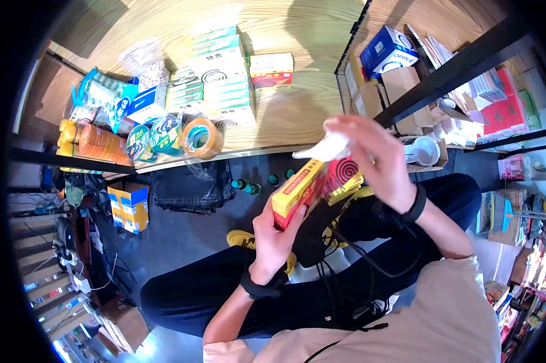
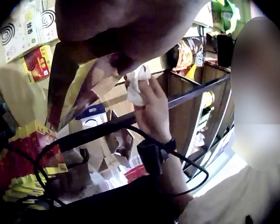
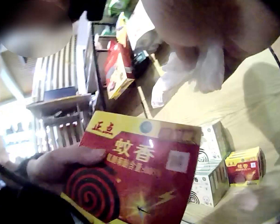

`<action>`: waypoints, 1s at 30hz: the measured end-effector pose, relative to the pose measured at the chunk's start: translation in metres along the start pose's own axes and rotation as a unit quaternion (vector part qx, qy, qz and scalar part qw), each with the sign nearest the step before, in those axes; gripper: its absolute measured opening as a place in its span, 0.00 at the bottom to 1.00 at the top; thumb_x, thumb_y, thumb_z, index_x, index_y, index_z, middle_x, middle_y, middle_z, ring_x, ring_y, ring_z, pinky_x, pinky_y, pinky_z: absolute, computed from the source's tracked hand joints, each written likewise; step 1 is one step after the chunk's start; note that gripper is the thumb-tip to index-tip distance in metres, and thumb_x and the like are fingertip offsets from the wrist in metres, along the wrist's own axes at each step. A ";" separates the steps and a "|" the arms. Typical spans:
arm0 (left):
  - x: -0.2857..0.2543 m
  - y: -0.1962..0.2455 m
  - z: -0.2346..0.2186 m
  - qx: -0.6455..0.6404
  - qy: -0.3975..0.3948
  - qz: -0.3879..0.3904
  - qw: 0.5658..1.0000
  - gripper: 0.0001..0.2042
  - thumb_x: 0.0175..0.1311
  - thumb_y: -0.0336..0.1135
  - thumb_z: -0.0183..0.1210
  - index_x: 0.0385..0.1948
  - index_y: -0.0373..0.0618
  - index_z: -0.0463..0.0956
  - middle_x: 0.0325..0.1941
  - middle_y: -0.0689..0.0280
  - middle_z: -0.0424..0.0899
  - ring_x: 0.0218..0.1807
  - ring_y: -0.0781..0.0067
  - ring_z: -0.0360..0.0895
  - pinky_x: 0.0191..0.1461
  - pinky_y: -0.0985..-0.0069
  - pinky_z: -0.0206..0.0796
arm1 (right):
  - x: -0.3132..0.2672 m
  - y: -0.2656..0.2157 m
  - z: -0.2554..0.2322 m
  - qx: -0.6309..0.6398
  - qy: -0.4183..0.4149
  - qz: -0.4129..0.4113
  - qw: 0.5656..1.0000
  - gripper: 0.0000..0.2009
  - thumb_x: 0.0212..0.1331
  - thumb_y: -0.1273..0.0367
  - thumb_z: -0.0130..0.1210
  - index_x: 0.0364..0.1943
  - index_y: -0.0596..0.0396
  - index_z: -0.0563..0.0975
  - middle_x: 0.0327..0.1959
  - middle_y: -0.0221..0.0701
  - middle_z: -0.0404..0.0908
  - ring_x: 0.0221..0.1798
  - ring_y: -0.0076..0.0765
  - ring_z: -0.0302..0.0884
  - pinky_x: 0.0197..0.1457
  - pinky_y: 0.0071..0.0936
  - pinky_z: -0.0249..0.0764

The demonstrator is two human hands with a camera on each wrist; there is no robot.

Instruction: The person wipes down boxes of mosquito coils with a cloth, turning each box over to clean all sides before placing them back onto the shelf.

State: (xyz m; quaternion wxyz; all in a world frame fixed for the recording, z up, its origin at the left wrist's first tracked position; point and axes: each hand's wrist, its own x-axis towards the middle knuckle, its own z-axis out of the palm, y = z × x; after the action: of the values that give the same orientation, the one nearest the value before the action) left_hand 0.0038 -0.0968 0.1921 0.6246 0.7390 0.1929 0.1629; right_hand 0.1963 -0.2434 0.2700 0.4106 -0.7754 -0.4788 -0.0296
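A red and yellow box with a black spiral (image 3: 135,172) is gripped at its edge by the left hand (image 3: 67,163), thumb across the front. In the head view the left hand (image 1: 274,239) holds this box (image 1: 300,190) tilted above the lap. The right hand (image 1: 376,160) pinches a crumpled white tissue (image 1: 328,147) just above the box; the left wrist view also shows that hand (image 2: 151,109) with the tissue (image 2: 137,88). More red and yellow boxes (image 2: 30,154) are stacked below, beyond the held box.
On the wooden shelf (image 1: 309,103) stand green and white boxes (image 1: 224,91), a red and yellow stack (image 1: 272,69), tape rolls (image 1: 201,138) and orange packs (image 1: 102,144). A black metal bar (image 1: 454,66) crosses at the right. Small green bottles (image 1: 253,189) stand on the floor.
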 end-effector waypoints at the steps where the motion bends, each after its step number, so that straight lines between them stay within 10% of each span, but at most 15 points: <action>1: 0.000 0.000 0.000 0.019 -0.005 0.006 1.000 0.19 0.66 0.27 0.65 0.57 0.33 0.74 0.43 0.55 0.89 0.45 0.75 0.85 0.50 0.75 0.75 | -0.001 0.000 -0.001 0.014 -0.016 0.021 1.000 0.24 0.57 0.84 0.54 0.59 0.52 0.80 0.58 0.43 0.81 0.60 0.51 0.81 0.61 0.39 0.79; 3: -0.002 -0.003 0.001 0.039 -0.012 0.014 0.999 0.19 0.65 0.27 0.66 0.56 0.33 0.74 0.42 0.55 0.88 0.44 0.73 0.86 0.49 0.75 0.75 | -0.022 -0.014 0.031 0.069 -0.102 -0.116 0.986 0.27 0.60 0.80 0.56 0.65 0.48 0.74 0.65 0.39 0.76 0.69 0.48 0.73 0.70 0.42 0.72; 14: -0.003 -0.011 0.005 -0.060 0.052 -0.025 0.997 0.16 0.67 0.26 0.64 0.54 0.30 0.74 0.42 0.60 0.88 0.43 0.79 0.82 0.52 0.76 0.75 | -0.025 0.009 0.038 -0.015 -0.096 -0.077 0.992 0.22 0.59 0.78 0.55 0.60 0.55 0.76 0.60 0.40 0.78 0.65 0.47 0.76 0.67 0.40 0.75; 20: -0.011 -0.021 -0.005 0.104 -0.056 -0.034 0.992 0.22 0.62 0.21 0.64 0.59 0.34 0.74 0.40 0.55 0.88 0.42 0.74 0.85 0.47 0.73 0.75 | -0.036 -0.014 0.043 0.062 -0.170 -0.158 0.971 0.26 0.60 0.81 0.53 0.65 0.55 0.73 0.66 0.42 0.74 0.70 0.49 0.72 0.73 0.41 0.69; 25: 0.000 -0.004 0.000 0.087 0.019 0.073 0.993 0.20 0.64 0.22 0.62 0.59 0.31 0.75 0.57 0.51 0.84 0.56 0.65 0.83 0.60 0.71 0.73 | -0.025 0.034 0.024 0.062 -0.111 0.064 0.990 0.14 0.70 0.73 0.47 0.57 0.59 0.76 0.54 0.44 0.81 0.57 0.51 0.80 0.62 0.38 0.76; 26: 0.002 0.000 -0.003 0.110 0.015 0.129 0.985 0.22 0.64 0.20 0.59 0.62 0.32 0.74 0.62 0.48 0.81 0.61 0.58 0.82 0.63 0.70 0.72 | -0.026 0.038 0.017 0.090 -0.135 0.173 0.971 0.13 0.73 0.71 0.46 0.56 0.61 0.76 0.52 0.42 0.83 0.53 0.47 0.82 0.59 0.36 0.77; 27: 0.007 0.003 -0.005 0.131 -0.002 0.139 0.982 0.23 0.61 0.20 0.59 0.61 0.34 0.76 0.65 0.47 0.79 0.65 0.49 0.79 0.67 0.62 0.70 | -0.030 0.042 0.024 0.376 -0.109 0.318 0.864 0.14 0.76 0.69 0.45 0.56 0.62 0.76 0.51 0.39 0.83 0.52 0.41 0.83 0.57 0.33 0.77; 28: 0.014 0.011 -0.010 0.223 -0.024 0.248 0.943 0.24 0.58 0.20 0.58 0.59 0.38 0.79 0.65 0.46 0.78 0.67 0.45 0.76 0.72 0.55 0.64 | -0.029 0.045 0.027 0.614 -0.077 0.425 0.661 0.16 0.78 0.66 0.45 0.56 0.64 0.76 0.50 0.37 0.84 0.50 0.34 0.84 0.55 0.30 0.78; 30: 0.015 0.015 -0.013 0.279 -0.053 0.266 0.921 0.23 0.57 0.23 0.59 0.58 0.45 0.82 0.66 0.48 0.78 0.69 0.48 0.74 0.74 0.53 0.60 | -0.031 0.039 0.022 0.598 -0.095 0.405 0.686 0.19 0.79 0.62 0.45 0.57 0.66 0.75 0.51 0.33 0.83 0.50 0.24 0.82 0.53 0.27 0.77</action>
State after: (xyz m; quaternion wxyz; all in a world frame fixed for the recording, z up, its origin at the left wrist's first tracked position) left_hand 0.0118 -0.0804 0.2094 0.3362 0.9149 -0.0068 0.2236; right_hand 0.2017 -0.2585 0.2183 0.7116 -0.4828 -0.0708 0.5054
